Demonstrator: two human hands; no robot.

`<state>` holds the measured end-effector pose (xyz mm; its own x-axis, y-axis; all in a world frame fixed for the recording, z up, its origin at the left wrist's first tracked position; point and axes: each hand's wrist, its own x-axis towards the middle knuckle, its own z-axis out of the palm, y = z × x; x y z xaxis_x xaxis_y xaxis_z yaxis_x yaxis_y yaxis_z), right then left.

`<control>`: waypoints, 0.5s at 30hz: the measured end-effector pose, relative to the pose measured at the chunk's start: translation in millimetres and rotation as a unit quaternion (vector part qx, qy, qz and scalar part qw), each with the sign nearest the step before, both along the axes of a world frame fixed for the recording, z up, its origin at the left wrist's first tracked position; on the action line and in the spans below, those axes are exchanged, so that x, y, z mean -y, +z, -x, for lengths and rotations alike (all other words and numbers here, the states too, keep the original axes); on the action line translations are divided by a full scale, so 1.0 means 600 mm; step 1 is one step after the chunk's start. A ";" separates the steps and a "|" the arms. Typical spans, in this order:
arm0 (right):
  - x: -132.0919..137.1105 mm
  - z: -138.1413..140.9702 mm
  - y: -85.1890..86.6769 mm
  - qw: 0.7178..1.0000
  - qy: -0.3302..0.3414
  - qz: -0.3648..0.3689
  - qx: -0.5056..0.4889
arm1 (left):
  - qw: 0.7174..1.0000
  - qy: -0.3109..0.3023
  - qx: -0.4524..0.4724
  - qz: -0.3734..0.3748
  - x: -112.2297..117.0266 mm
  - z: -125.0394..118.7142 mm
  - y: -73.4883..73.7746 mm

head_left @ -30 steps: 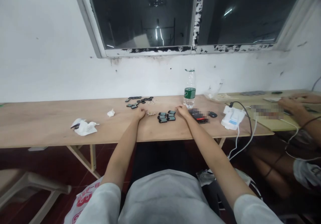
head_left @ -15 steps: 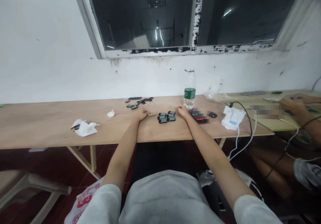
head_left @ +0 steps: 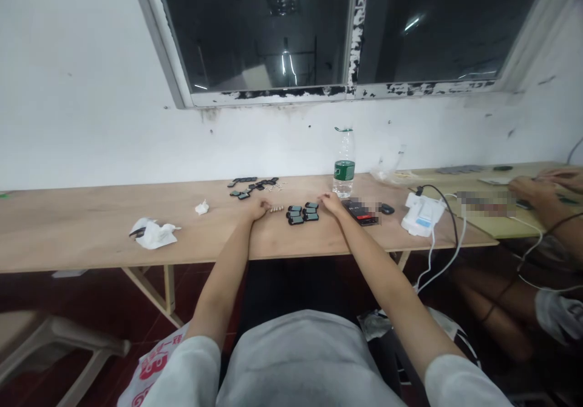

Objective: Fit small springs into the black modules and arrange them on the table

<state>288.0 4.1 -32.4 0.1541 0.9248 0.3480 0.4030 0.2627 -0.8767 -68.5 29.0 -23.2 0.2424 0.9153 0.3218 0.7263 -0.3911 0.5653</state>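
My left hand (head_left: 257,209) rests curled on the wooden table (head_left: 82,243), its fingertips beside a short row of small beige pieces (head_left: 276,209). Just right of that row lie several small black rectangular devices with dark screens (head_left: 298,214), set in two columns. My right hand (head_left: 331,201) lies at their right side, close to the upper ones. Further back, several small black pieces (head_left: 250,188) are scattered. Neither hand shows anything held, though the fingers are too small to read clearly.
A water bottle (head_left: 344,164) stands by the wall. Right of my hand are a black box (head_left: 362,211), a computer mouse (head_left: 387,209) and a white charger (head_left: 423,215) with cables. Crumpled tissues (head_left: 152,234) lie left. A co-worker's hand (head_left: 531,189) works at the far right.
My left hand has shifted slightly right, closer to the beige pieces. My right hand stays almost still. The co-worker's hands shift a little.
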 end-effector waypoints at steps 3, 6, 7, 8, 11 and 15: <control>0.000 0.001 0.000 1.000 0.005 0.005 -0.003 | 1.000 0.009 0.000 -0.005 0.001 -0.002 0.003; 0.000 0.000 0.000 1.000 0.010 0.002 -0.001 | 1.000 0.014 -0.008 -0.015 0.000 -0.005 0.005; 0.001 0.000 0.000 1.000 0.011 0.001 0.003 | 1.000 0.018 -0.011 -0.017 0.000 -0.005 0.005; 0.002 0.000 0.001 1.000 0.011 0.000 0.010 | 1.000 0.021 -0.011 -0.017 -0.001 -0.005 0.005; 0.005 0.002 0.003 0.999 0.001 -0.011 0.039 | 1.000 0.026 -0.003 -0.017 -0.004 -0.001 0.002; 0.008 0.007 0.002 0.995 0.010 -0.008 0.095 | 0.999 0.037 0.017 -0.032 -0.008 0.005 -0.004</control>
<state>283.7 -0.6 -31.0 0.0651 0.9211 0.3838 0.5555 0.2861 -0.7807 -71.5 33.8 -25.7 0.1623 0.9079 0.3865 0.7354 -0.3725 0.5661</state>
